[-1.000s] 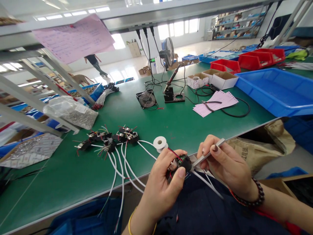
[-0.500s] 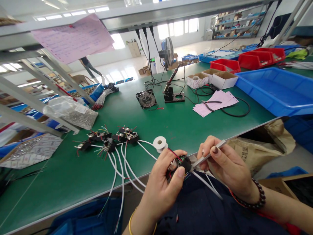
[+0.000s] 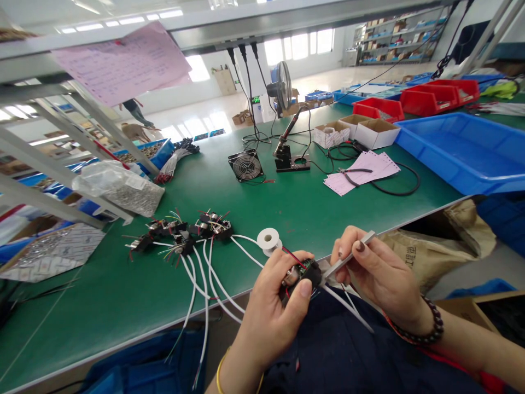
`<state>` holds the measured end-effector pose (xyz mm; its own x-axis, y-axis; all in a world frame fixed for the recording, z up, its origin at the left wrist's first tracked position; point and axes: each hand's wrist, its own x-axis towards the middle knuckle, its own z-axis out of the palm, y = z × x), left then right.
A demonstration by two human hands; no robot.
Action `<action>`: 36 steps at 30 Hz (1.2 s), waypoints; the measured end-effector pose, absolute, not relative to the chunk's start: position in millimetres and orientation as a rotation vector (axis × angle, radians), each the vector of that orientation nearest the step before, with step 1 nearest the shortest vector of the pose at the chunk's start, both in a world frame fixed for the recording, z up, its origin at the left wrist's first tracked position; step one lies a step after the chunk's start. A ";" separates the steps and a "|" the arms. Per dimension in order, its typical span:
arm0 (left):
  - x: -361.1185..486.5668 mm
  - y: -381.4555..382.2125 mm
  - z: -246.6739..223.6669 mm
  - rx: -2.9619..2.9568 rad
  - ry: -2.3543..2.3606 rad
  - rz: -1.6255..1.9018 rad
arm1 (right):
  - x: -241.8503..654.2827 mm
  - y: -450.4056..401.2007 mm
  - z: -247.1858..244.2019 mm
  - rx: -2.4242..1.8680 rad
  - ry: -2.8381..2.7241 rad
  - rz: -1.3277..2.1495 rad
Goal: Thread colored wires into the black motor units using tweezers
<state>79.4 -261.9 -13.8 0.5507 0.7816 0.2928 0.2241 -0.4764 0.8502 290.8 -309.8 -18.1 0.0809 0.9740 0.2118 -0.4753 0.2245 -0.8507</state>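
Observation:
My left hand [image 3: 276, 301] is closed around a small black wired assembly [image 3: 314, 273] with a green circuit board, a round metal part and red and black wires. A white cable [image 3: 348, 307] runs from it toward my lap. Pinched in my right hand [image 3: 381, 279] is a flat grey metal bar [image 3: 348, 257], slanting down to the right end of the assembly; whether its tip touches is hard to see. Behind my left hand stands a white spool [image 3: 268, 241]. Several similar wired assemblies [image 3: 182, 239] with white cables lie left of it.
A small fan [image 3: 246, 166], a soldering iron [image 3: 289, 134] in its stand and cutting pliers [image 3: 353, 174] on pink paper sit farther back. A blue tray [image 3: 451, 148] and red bins [image 3: 430, 98] stand at right. A bag of metal parts [image 3: 127, 186] lies left.
The metal bar and my right hand have shifted very slightly left. My left hand keeps its hold on the assembly. In the background, a walking person has moved left.

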 end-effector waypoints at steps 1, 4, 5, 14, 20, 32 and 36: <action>79.7 -262.0 -13.1 1.984 0.811 0.884 | 290.3 -310.6 -18.3 -0.693 -0.929 1.207; 80.7 -262.4 -10.7 1.979 0.807 0.877 | 288.7 -312.7 -18.0 -0.690 -0.950 1.182; 81.0 -262.5 -10.1 1.978 0.805 0.876 | 288.2 -313.0 -17.6 -0.688 -0.952 1.181; 80.3 -263.7 -9.6 1.977 0.791 0.892 | 287.1 -312.4 -15.2 -0.671 -0.957 1.183; 80.7 -263.4 -9.9 1.961 0.803 0.880 | 287.1 -313.8 -18.5 -0.682 -0.974 1.160; 78.4 -264.9 -12.9 1.941 0.867 0.954 | 286.4 -326.1 -9.9 -0.729 -1.045 0.774; 78.8 -266.1 -13.0 1.952 0.864 0.948 | 285.1 -328.2 -10.3 -0.729 -1.060 0.788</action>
